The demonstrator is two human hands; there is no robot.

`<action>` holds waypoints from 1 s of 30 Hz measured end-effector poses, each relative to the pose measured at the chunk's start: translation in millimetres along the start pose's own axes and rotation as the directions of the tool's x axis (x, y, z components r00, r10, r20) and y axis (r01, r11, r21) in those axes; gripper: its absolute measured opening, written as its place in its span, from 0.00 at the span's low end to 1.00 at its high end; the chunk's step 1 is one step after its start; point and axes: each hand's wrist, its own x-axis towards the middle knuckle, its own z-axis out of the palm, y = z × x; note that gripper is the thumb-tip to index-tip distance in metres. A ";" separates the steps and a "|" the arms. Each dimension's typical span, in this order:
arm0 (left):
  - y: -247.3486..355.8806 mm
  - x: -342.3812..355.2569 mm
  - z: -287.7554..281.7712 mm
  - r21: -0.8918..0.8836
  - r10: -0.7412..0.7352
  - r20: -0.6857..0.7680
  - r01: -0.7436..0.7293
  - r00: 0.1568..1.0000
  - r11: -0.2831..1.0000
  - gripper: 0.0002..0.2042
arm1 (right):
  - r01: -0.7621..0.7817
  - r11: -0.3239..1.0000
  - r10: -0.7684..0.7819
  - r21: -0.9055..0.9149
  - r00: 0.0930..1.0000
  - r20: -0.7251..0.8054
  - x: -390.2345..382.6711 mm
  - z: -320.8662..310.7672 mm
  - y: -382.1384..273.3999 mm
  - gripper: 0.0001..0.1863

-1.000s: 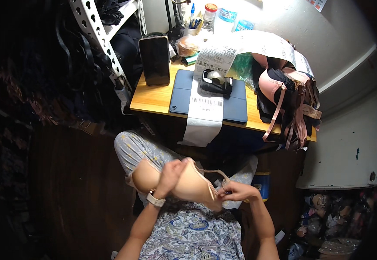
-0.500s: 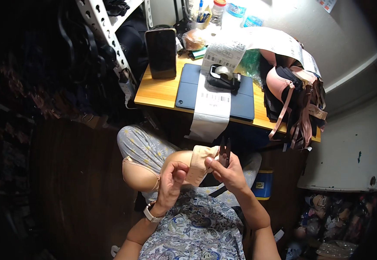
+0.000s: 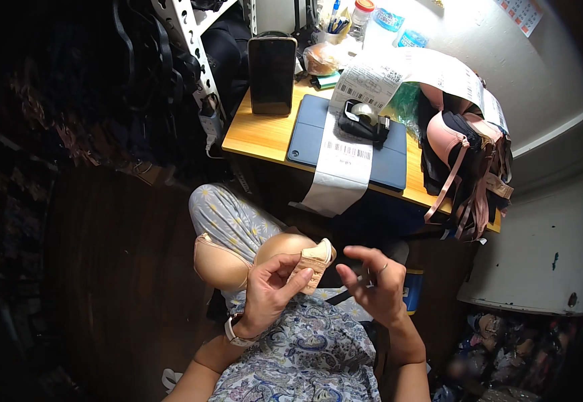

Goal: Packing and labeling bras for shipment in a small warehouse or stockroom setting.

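left hand [image 3: 268,291]: pinches beige bra [image 3: 281,247] | right hand [image 3: 380,288]: beside it, apart

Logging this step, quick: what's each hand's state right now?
Left hand: closed, holding the bra by its band.
Right hand: thumb and forefinger apart; whether its curled fingers hold anything cannot be told.

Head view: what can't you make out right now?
All in the head view:
Bra: left hand covers part of one cup.
Right hand: its curled fingers hide the palm, so whether it holds anything is unclear.
Tablet: paper and tape dispenser cover its middle.
Shelf: cut off by the top edge.
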 end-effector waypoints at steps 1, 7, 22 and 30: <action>-0.5 -0.7 1.1 -0.004 0.010 -0.003 -0.010 1.000 1.000 0.12 | 0.080 0.997 -0.080 0.011 0.997 -0.011 -2.3 1.8 0.0 0.18; -2.8 -4.1 4.8 0.080 0.125 0.001 -0.125 0.992 0.989 0.11 | 0.278 0.961 -0.277 -0.009 0.959 0.064 8.5 4.8 -6.9 0.24; 4.9 -2.3 7.9 -0.016 0.061 0.023 -0.061 0.998 0.998 0.10 | 0.294 0.950 -0.284 -0.108 0.954 0.098 12.7 -1.2 -16.6 0.18; 5.8 -2.1 2.9 -0.068 0.007 0.000 -0.007 1.000 0.998 0.09 | 0.201 0.920 -0.173 -0.335 0.978 0.114 10.3 -9.2 -16.2 0.19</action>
